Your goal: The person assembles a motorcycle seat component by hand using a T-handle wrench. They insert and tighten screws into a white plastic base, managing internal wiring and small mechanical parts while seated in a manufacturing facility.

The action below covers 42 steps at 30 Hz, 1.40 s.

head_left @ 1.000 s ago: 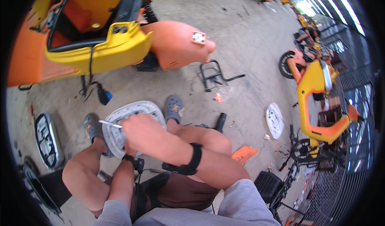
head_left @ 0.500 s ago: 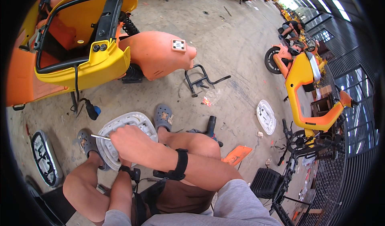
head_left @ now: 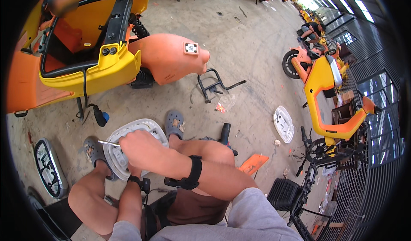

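My right hand (head_left: 143, 150) is closed around a slim silver metal tool (head_left: 108, 143), whose bare shaft sticks out to the left; the rest is hidden in the fist. Below it lies a white plastic shell (head_left: 150, 124), shaped like the underside of a scooter seat, on the floor between my feet. My left hand (head_left: 135, 171) reaches down to the shell's near side. Its fingers are hidden behind my right hand, so their grip does not show. Both wrists wear black straps.
A yellow and orange scooter body (head_left: 167, 57) stands ahead on the left. Around me on the concrete lie a black-and-white seat shell (head_left: 49, 168), another white shell (head_left: 284, 123), a black metal stand (head_left: 214, 87), a power tool (head_left: 225, 135) and an orange panel (head_left: 253, 165). A person (head_left: 311, 30) crouches far right.
My right hand has shifted slightly right with the metal tool, which now tilts a little differently. A blurred dark shape has appeared behind the scooter body at the upper left.
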Available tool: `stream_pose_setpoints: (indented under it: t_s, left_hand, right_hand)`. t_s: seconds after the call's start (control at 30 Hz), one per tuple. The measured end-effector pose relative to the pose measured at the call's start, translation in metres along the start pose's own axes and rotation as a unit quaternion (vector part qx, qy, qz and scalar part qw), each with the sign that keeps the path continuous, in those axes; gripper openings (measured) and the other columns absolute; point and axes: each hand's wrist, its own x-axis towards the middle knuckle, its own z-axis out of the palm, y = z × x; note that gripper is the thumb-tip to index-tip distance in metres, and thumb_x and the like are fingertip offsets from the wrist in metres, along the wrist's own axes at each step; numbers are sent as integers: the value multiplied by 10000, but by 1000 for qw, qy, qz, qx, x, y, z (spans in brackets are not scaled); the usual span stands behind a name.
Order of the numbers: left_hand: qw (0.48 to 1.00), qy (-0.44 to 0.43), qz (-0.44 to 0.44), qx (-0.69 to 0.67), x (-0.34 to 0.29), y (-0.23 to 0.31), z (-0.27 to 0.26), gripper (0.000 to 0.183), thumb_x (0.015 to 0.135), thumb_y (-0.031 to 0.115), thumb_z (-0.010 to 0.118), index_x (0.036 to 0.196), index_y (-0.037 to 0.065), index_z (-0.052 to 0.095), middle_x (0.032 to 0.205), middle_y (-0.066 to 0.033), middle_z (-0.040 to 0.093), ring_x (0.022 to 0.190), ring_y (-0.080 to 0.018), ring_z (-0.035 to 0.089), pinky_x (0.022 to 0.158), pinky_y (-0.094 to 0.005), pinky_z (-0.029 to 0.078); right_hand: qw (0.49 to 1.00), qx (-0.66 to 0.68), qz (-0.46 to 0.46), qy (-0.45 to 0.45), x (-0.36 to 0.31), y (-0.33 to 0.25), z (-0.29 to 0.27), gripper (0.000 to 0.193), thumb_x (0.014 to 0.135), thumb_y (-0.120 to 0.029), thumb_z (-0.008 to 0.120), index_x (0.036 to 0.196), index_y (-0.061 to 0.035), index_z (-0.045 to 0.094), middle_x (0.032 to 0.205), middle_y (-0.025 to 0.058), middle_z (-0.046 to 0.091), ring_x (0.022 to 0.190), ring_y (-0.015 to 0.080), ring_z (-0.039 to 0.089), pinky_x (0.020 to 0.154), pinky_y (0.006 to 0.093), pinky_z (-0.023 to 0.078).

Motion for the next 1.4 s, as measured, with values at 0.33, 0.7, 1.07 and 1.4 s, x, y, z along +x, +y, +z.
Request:
stream_pose_setpoints:
  t_s: [0.33,0.7,1.07,1.4]
  left_hand:
    - [999,30,5,-21,-1,-11,3,315,908,325,603,1005,26,617,921,-198,691,871,-409,665,725,-510,514]
    - [993,104,-49,2,-6,-35,1,234,867,110,617,1093,50,610,1060,-178,651,947,-403,642,801,-509,521]
    - [796,346,69,-492,-89,91,-227,137,986,133,578,941,3,577,761,-83,640,648,-169,611,589,-320,494]
    - [489,-244,622,-560,-330,234,-422,996,941,690,429,1508,-100,218,1443,-358,396,1365,-435,417,1082,-525,391]
  right_hand:
    - [1000,-13,-2,-9,4,3,2,136,658,-37,659,774,34,654,718,232,657,709,399,676,645,457,552]
    - [999,2,7,-44,1,-5,-9,168,879,-144,632,844,19,649,774,227,671,730,422,665,671,484,540]
    - [997,-9,73,-23,9,15,-31,178,838,-178,636,818,-8,687,806,242,681,797,426,668,735,513,538]
    - [998,0,59,4,13,-16,-30,214,853,-228,657,956,-55,729,824,221,690,829,425,658,767,517,520]
